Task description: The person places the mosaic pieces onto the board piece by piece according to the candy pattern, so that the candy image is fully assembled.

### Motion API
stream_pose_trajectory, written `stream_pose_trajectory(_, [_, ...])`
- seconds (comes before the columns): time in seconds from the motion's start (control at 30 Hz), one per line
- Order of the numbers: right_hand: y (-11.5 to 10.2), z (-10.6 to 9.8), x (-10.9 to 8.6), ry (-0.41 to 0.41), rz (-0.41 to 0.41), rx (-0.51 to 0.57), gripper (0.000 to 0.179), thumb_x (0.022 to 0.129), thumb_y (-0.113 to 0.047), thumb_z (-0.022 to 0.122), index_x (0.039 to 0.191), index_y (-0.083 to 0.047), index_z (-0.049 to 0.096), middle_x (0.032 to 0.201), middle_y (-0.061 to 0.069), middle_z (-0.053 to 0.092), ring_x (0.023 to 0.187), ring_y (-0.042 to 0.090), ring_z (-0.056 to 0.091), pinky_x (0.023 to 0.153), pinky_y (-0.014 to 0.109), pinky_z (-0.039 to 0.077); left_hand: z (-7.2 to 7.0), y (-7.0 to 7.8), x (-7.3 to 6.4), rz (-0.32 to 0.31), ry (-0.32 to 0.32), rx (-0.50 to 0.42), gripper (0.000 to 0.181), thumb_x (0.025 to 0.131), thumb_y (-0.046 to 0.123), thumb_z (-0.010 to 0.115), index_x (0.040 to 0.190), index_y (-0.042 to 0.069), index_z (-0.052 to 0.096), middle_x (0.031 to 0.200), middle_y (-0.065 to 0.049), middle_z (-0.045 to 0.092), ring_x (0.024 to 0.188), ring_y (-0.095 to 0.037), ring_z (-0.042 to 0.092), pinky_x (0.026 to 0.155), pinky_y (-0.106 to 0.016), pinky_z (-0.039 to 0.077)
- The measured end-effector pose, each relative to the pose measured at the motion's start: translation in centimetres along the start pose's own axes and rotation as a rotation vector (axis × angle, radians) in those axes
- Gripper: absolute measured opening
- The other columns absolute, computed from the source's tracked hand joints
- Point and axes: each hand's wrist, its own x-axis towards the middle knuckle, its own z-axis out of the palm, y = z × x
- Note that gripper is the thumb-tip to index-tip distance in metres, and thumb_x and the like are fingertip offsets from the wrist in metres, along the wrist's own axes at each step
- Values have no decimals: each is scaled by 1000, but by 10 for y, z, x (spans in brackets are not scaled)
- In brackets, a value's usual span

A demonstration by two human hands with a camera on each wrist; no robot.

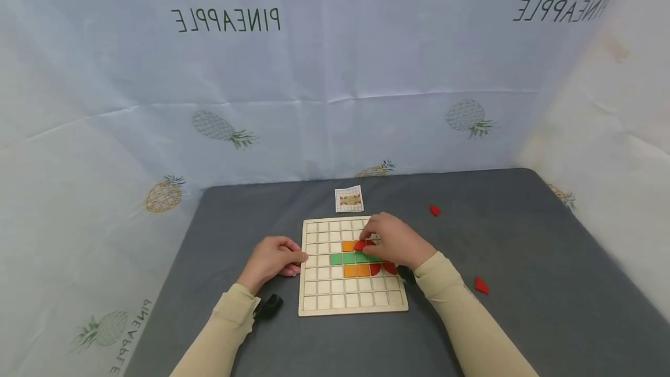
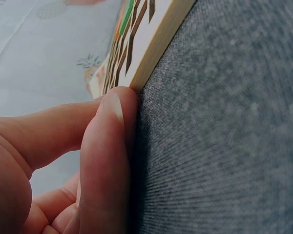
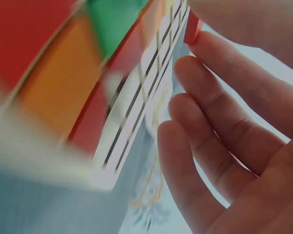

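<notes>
My right hand [image 1: 395, 240] hovers over the right half of a wooden grid board [image 1: 324, 301]. Its thumb and index finger pinch a small red piece [image 3: 191, 28], with the other fingers [image 3: 234, 122] loosely bent. Green pieces [image 1: 342, 258] form a row across the board's middle. Orange pieces [image 1: 349, 271] sit in the rows on either side, with red pieces [image 1: 389, 267] to the right, partly covered by my hand. At the board's left edge rests my left hand [image 1: 272, 258]. Thumb and index fingertip [image 2: 115, 109] touch together against the wooden rim, low beside the tabletop.
A pattern card [image 1: 349, 199] lies just behind the board. Two loose red pieces are on the grey table [image 1: 251, 208]: one red piece [image 1: 434, 210] toward the back right, another red piece [image 1: 481, 285] right of my forearm. Pineapple-print cloth [image 1: 324, 63] hangs behind.
</notes>
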Motion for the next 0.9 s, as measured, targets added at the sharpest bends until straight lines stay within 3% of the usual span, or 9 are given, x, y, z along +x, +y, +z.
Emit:
stream_pose_trajectory(0.27, [-12,21,28,-34,-52,25,7,94,-17,86,100,-18,84,101,-5,73,95,12,63,84,31,61,8,2,2,-12,-13,-15,23,88,18,91,99,6,75,79,-8,77,65,-15,75,63,-31,66])
stream_pose_trajectory(0.47, [-19,23,36,-31,-43,25,7,93,-16,87,100,-16,84,98,-3,71,90,12,62,83,33,61,8,3,2,-9,-13,-14,21,88,15,91,98,5,75,78,-8,77,64,-14,74,62,-32,66])
stream_pose_trajectory(0.9, [-26,26,46,-58,-79,-30,9,94,-17,86,103,-15,84,102,-2,74,95,15,62,85,33,60,2,0,5,-5,10,-20,21,88,15,91,97,5,75,78,-8,77,63,-14,74,61,-32,66])
